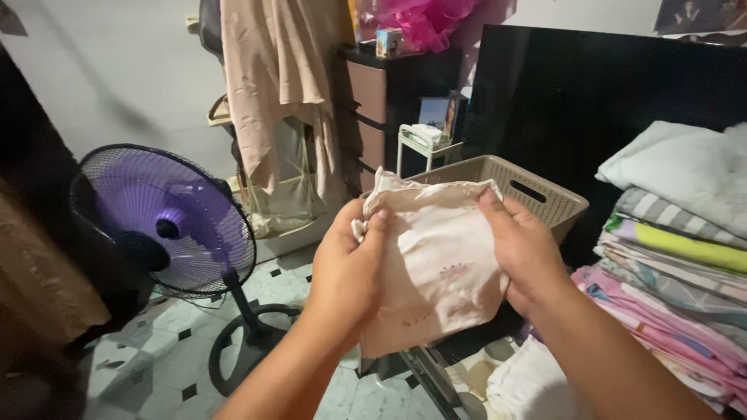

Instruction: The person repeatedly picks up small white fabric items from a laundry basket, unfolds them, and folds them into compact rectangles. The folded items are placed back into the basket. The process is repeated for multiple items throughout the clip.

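Left hand point(346, 260) pinches the cloth point(436, 264) at its upper left corner, fingers curled tight; right hand point(525, 253) grips the right edge, thumb on top. The cloth hangs between them, long axis running twelve to six, both hands equally near. At one o'clock behind sits the basket point(545, 194); at three, the folded pile point(677, 257).

A small blue and white box point(388, 42) stands on top of the dark drawers point(381, 101) at the back, and a shiny picture card point(433, 115) leans lower down beside them.
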